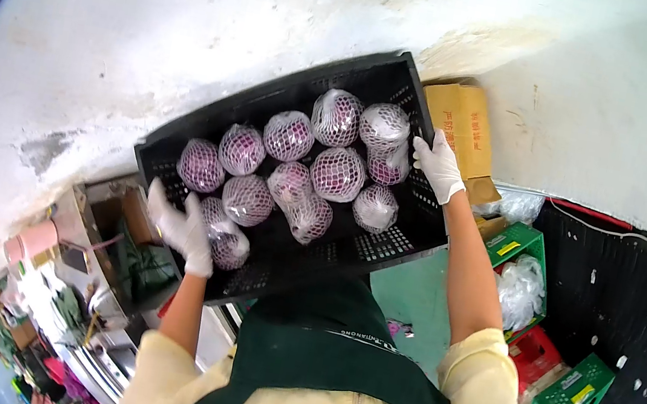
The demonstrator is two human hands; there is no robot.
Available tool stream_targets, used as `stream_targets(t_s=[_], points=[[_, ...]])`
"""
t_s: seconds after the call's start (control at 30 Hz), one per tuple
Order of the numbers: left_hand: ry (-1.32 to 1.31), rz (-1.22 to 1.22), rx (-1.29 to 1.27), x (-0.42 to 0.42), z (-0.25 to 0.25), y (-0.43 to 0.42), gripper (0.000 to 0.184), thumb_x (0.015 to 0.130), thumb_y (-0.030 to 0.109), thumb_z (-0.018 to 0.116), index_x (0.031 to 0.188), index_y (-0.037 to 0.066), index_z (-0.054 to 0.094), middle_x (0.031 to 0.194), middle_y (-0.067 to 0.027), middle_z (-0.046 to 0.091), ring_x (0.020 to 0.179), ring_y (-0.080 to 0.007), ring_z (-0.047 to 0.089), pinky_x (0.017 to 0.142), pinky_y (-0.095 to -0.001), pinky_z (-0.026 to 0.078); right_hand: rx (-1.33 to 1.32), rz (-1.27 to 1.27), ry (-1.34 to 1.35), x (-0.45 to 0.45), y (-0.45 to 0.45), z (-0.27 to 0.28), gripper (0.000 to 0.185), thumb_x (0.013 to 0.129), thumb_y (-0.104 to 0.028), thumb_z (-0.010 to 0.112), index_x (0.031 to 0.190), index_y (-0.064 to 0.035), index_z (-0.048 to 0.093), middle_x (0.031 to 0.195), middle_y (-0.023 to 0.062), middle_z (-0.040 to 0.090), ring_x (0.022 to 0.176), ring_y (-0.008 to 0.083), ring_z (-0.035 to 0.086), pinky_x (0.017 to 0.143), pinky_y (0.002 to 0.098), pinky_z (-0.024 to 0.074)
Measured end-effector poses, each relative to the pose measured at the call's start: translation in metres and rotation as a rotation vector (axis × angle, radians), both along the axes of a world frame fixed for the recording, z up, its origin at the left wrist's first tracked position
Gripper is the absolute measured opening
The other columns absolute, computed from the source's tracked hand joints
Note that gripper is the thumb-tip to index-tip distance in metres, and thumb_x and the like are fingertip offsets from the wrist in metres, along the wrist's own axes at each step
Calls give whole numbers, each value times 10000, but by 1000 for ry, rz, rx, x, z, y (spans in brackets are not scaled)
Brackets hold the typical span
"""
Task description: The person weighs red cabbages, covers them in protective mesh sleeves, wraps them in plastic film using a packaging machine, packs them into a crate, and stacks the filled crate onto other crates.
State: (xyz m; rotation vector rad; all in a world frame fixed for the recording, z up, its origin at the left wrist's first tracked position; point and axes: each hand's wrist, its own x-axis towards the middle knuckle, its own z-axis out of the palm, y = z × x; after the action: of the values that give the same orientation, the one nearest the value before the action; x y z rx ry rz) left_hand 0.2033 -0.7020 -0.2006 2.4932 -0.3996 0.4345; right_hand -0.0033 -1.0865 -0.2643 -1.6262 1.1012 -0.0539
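While snug, right grip (439, 168) on crate (286, 266)

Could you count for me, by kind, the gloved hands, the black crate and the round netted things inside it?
White-gloved hands, the left hand and the right hand: 2
Black crate: 1
Netted purple balls that I can make out, some pressed together or partly hidden: 13
Total: 16

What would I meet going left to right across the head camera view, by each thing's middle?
Pink cylinder, left hand, black crate, right hand, upper green crate, lower green crate.
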Motion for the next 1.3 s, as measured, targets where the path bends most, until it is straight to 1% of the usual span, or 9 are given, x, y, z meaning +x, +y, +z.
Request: stream_targets(t_s=[0.07, 0.1, 0.17, 0.4, 0.5, 0.63, 0.8, 1.2, 1.3], points=[[98, 148, 82, 6, -41, 84, 528, 826, 104, 636, 1295, -66, 463, 1150, -188, 594, 968, -261, 593, 848, -351, 488, 67, 38, -74, -3, -6, 0, 345, 909, -271, 607, 1110, -13, 498, 777, 46, 585, 667, 103, 569, 614, 253, 493], [471, 194, -157, 17, -87, 138, 469, 890, 178, 614, 1283, -41, 483, 1036, -145, 642, 824, -180, 614, 712, -271, 499, 63, 18, -83, -5, -8, 5, 345, 909, -271, 607, 1110, -13, 498, 777, 46, 585, 667, 103, 569, 614, 253, 493], [792, 296, -395, 13, -68, 140, 453, 915, 201, 600, 1294, -21, 489, 994, -128, 662, 822, -181, 620, 767, -292, 494, 327, -13, -76, -9, -7, 18, 298, 911, -270, 611, 1074, -36, 528, 745, 9, 547, 640, 86, 530, 591, 240, 467], [1178, 326, -779, 28, -33, 132, 205, 842, 220, 693, 985, 101, 608, 726, 9, 568, 628, -102, 536, 593, -237, 465, 105, -22, 14, -24, 17, 34, 306, 864, -282, 624, 997, -14, 559, 740, 18, 541, 617, 108, 494, 533, 267, 413], [1239, 231, -582, 53, -20, 141, 176, 867, 284, 644, 947, 128, 627, 723, 35, 543, 622, -83, 506, 582, -217, 436, 78, -36, -49, -66, 37, 111, 285, 868, -273, 608, 968, -11, 557, 715, 10, 539, 585, 89, 476, 514, 264, 401], [1366, 25, -576, -7, 121, 81, 246, 908, 355, 564, 922, 124, 646, 693, 67, 518, 591, -58, 456, 564, -191, 395, 273, -123, -200, -180, 66, 229, 290, 891, -319, 626, 931, -41, 553, 673, -27, 481, 538, 77, 479, 524, 243, 410], [1559, -256, -555, 70, 85, 130, 321, 930, 372, 504, 1031, 96, 631, 910, -17, 646, 838, -149, 608, 768, -258, 488, 150, -343, -516, -200, 179, 244, 286, 924, -305, 589, 955, -20, 591, 669, -20, 522, 493, 47, 475, 485, 196, 383], [1470, -908, -138, 92, 233, 99, 479, 987, 361, 427, 1342, 46, 500, 1291, -97, 552, 1132, -222, 560, 997, -311, 430, -153, -984, -835, -302, 541, 336, 309, 942, -246, 537, 1117, 3, 591, 702, -35, 498, 505, 41, 442, 487, 179, 362], [1381, -1141, -23, 71, 285, 104, 372, 968, 337, 477, 1202, 58, 553, 1052, -49, 553, 907, -155, 527, 810, -270, 412, -245, -1207, -875, -283, 674, 391, 315, 939, -234, 525, 1114, 21, 582, 707, -30, 508, 486, 47, 442, 464, 189, 348]])
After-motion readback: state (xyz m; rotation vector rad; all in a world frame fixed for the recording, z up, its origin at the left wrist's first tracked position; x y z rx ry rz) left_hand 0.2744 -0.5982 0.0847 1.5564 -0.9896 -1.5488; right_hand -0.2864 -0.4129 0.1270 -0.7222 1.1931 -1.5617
